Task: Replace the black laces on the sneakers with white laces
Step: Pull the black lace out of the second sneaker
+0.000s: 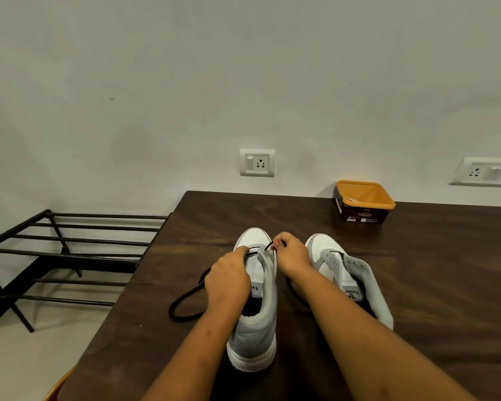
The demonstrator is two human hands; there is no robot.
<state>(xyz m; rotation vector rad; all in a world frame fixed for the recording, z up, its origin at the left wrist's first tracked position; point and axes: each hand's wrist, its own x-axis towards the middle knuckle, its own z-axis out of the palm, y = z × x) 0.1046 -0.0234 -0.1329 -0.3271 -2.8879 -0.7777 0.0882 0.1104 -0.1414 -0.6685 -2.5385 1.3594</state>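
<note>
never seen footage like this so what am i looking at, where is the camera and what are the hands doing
No machine: one camera worn on a person's head looks down at their bare arms. On the dark table stand the middle sneaker and the right sneaker, grey and white, toes pointing away, with an orange-rimmed tub behind. The left hand grips the middle sneaker by its front eyelets; the right hand pinches the black lace there. The lace's loose part loops on the table to the left. A metal rack stands beside the table.

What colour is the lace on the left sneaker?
Black: the thin black lace on the grey-and-white sneaker, head view.
</note>
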